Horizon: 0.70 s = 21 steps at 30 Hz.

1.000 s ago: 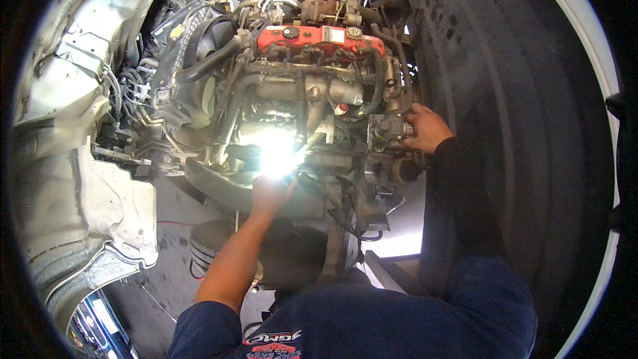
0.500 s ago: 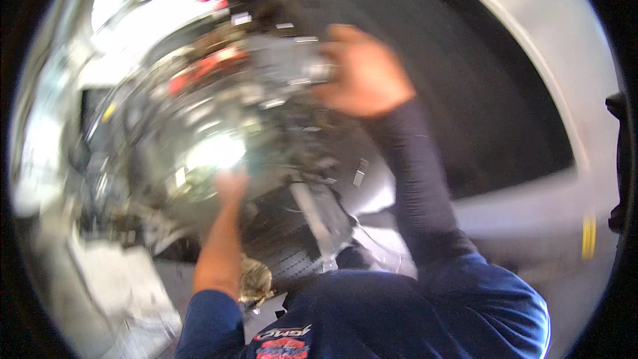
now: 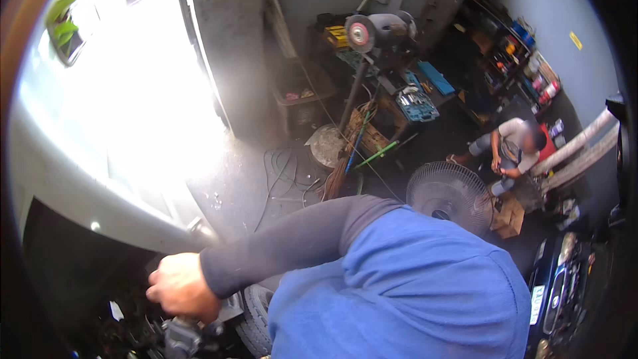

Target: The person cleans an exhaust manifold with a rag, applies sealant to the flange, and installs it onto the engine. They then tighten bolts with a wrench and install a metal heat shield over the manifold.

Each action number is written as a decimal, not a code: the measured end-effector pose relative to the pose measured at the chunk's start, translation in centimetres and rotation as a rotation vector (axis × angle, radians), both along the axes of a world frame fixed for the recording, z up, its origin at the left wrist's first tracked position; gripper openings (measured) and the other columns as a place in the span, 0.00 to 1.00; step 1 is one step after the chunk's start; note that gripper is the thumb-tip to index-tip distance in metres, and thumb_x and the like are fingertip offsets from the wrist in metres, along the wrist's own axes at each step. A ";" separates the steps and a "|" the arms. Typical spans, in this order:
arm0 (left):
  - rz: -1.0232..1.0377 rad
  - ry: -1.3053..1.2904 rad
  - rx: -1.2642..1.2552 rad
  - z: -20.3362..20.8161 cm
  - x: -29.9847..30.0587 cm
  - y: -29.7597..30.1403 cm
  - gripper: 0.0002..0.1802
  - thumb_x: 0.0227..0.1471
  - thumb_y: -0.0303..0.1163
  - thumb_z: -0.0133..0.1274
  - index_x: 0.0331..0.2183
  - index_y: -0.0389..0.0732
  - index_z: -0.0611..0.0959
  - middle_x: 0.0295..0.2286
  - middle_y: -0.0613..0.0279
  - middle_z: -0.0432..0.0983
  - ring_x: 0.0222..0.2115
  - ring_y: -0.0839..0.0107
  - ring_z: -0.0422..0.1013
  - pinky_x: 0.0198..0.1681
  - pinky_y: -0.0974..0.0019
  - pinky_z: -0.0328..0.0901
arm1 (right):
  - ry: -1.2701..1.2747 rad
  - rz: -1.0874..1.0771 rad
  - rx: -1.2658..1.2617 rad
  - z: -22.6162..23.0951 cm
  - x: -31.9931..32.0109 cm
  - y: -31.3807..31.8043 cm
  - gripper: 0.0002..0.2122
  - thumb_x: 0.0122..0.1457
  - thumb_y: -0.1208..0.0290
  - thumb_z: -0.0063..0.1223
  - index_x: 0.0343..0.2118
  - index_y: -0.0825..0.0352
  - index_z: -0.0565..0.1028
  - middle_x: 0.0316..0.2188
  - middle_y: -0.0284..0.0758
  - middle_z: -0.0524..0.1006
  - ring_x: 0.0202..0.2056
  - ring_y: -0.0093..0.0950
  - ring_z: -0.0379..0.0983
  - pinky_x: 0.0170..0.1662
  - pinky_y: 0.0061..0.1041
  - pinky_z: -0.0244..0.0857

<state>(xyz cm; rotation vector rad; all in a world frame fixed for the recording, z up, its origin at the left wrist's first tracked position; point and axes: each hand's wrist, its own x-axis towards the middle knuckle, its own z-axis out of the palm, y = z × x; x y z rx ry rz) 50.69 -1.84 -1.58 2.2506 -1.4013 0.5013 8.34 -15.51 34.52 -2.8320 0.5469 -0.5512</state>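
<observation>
My right hand [image 3: 183, 289], in a dark sleeve, reaches to the lower left over a dark, cluttered area of mechanical parts. Its fingers are curled inward; whatever they hold, if anything, is hidden. Just below it is a grey metal part [image 3: 181, 338], near the hand, though I cannot tell whether they touch. A tyre [image 3: 256, 322] shows under my forearm, partly covered by my blue shirt. My left hand is out of view.
A pale vehicle body panel [image 3: 100, 183] curves along the left. Beyond my arm are a standing fan [image 3: 446, 193], a bench grinder [image 3: 379, 32], a broom [image 3: 337, 174] and cables on the floor [image 3: 276, 166]. Another person [image 3: 518, 146] sits at the right, near a cardboard box [image 3: 509, 218].
The view has swung from the blurred engine area toward the workshop floor and back wall. My left hand has left the picture; my right hand now appears at lower left.
</observation>
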 end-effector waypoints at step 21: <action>-0.664 0.092 0.496 2.5 -39.3 -9.7 0.25 0.65 0.53 0.56 0.43 0.38 0.89 0.39 0.44 0.85 0.42 0.48 0.80 0.47 0.51 0.73 | 0.478 -1.149 0.534 -1.4 -64.3 17.6 0.18 0.41 0.58 0.69 0.35 0.64 0.87 0.42 0.40 0.80 0.48 0.40 0.78 0.50 0.40 0.76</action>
